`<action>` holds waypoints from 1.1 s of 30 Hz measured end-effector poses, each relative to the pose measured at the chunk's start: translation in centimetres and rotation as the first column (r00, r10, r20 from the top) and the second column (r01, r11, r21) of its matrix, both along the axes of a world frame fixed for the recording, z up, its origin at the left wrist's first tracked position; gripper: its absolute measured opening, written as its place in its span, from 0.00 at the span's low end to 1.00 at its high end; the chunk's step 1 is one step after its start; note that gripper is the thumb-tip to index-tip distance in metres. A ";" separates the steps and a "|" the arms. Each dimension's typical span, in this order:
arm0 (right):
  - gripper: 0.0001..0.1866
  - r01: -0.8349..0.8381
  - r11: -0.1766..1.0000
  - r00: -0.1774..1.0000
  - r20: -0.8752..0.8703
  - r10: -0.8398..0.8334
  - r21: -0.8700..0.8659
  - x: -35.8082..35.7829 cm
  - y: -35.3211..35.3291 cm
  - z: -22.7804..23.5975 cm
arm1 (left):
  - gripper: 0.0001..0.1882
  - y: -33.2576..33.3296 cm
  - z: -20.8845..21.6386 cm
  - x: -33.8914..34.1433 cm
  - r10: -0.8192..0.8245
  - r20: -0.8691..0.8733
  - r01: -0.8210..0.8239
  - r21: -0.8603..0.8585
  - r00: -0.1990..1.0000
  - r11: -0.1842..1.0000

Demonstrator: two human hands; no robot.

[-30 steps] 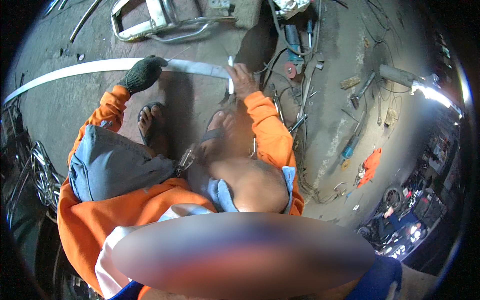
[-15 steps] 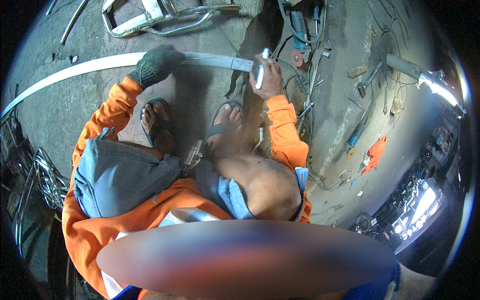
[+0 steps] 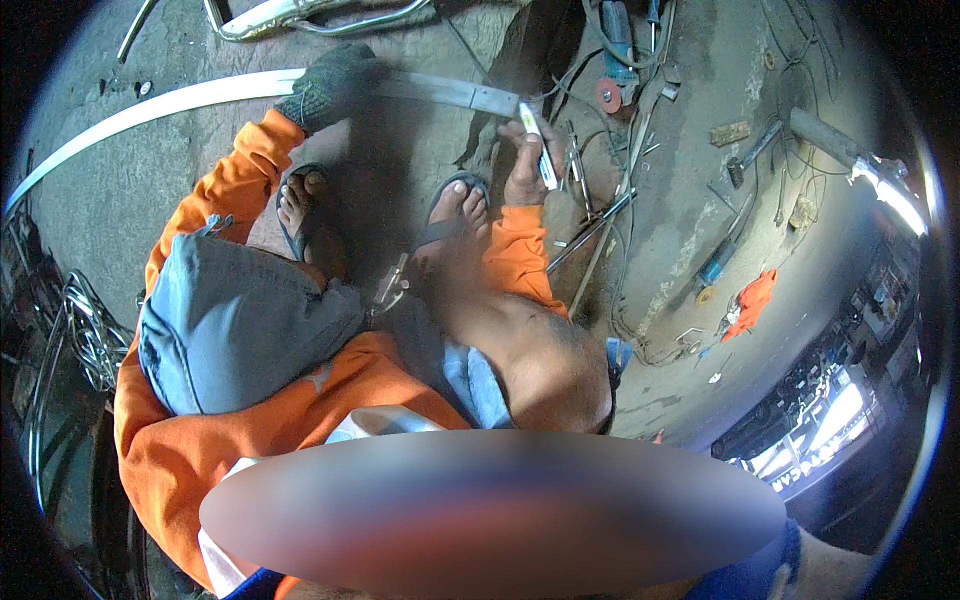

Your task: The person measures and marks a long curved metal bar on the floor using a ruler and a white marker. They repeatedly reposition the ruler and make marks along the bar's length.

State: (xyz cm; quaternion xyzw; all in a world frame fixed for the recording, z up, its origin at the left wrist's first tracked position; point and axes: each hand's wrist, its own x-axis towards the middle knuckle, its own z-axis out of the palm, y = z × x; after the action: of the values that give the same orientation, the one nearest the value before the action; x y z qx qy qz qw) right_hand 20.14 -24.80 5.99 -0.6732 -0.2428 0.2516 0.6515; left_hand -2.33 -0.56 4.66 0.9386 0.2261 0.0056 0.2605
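Note:
My left hand (image 3: 337,86), in a dark knitted glove, is closed around a long flat pale metal bar (image 3: 200,97), which stretches across the floor in front of my feet. A dark line crosses the bar close to its right end. Just off that end, my bare right hand (image 3: 528,165) grips a white marker pen (image 3: 538,148), slim and upright with a slight tilt. The pen's upper tip is next to the bar end; whether they touch I cannot tell. The gloved fingers are partly blurred.
An angle grinder (image 3: 616,50) with a red disc lies at upper right amid cables. Farther right are another grinder (image 3: 715,265), an orange cloth (image 3: 750,304) and a lit lamp (image 3: 890,190). A bent metal frame (image 3: 290,15) lies ahead; coiled cable (image 3: 95,320) is at left.
My right hand has drawn in toward my body, and the pen's tilt has changed. My left hand still holds the bar. The whole view has shifted slightly, with the floor ahead moving up.

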 end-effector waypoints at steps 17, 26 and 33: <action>0.11 -0.144 0.960 0.885 0.404 0.233 -0.238 -0.2 3.6 -4.9 | 0.14 -0.2 -2.4 -1.0 0.051 -0.003 -0.051 0.025 0.999 0.998; 0.12 -0.165 0.978 0.887 0.414 0.203 -0.126 0.0 3.7 -6.4 | 0.14 -0.3 -2.6 -1.2 0.046 0.014 -0.046 0.035 0.999 0.998; 0.12 -0.156 0.968 0.854 0.465 0.233 -0.199 0.0 3.8 -5.5 | 0.17 -0.2 -3.1 -1.6 0.026 0.054 -0.029 0.050 0.998 0.998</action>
State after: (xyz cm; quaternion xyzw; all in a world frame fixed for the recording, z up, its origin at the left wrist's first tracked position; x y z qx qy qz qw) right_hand 20.12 -21.03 0.48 -0.7347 -0.4453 0.1576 0.4869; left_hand -3.91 -0.73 1.57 0.9412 0.2317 0.0402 0.2427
